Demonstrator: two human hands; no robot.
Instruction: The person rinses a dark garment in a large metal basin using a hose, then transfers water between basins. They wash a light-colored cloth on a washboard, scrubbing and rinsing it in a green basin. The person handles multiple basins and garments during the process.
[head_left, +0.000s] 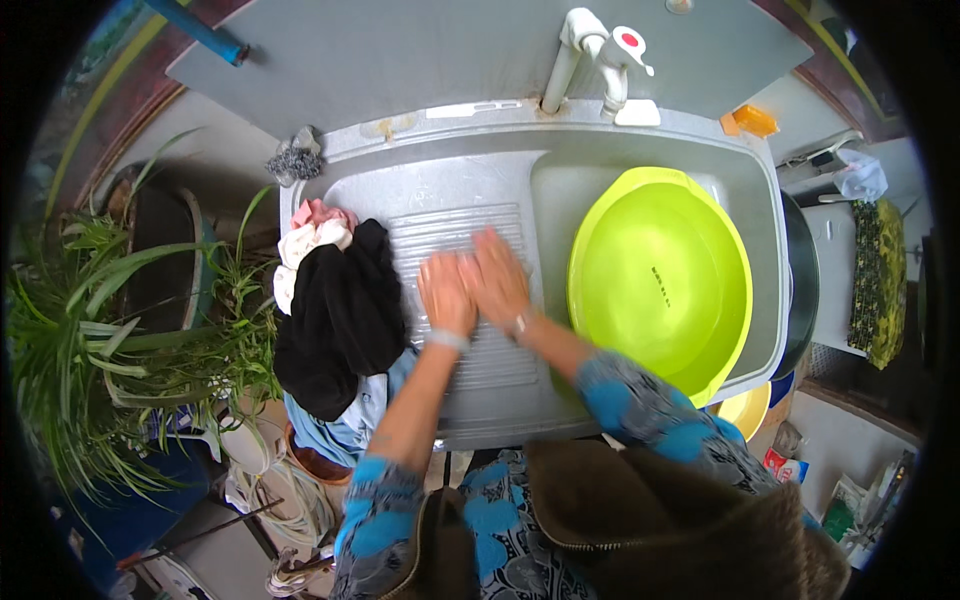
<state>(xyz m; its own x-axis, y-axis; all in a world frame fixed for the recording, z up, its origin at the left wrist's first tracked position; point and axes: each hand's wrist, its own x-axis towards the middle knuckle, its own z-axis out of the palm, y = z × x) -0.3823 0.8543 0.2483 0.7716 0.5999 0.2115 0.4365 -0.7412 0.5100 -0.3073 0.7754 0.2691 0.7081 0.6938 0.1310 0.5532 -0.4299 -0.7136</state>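
My left hand (448, 294) and my right hand (496, 279) are side by side and touching, over the ribbed washboard (491, 360) moulded into a grey laundry sink (442, 176). Both are blurred. The right hand's fingers stretch away from me; the left hand's fingers are too smeared to make out. I see no cloth in either hand. A black garment (341, 322) is heaped at the washboard's left, over light blue cloth (326, 431), with white cloth (319, 247) and pink cloth (326, 214) behind it. In the basin to the right sits a lime-green plastic tub (660, 176) holding clear water.
A white tap (615, 64) with a red-marked handle stands at the sink's back edge. On the back left corner lies a metal scourer (296, 161); an orange bar, perhaps soap (754, 120), rests at back right. Leafy potted plants (97, 315) crowd the left side.
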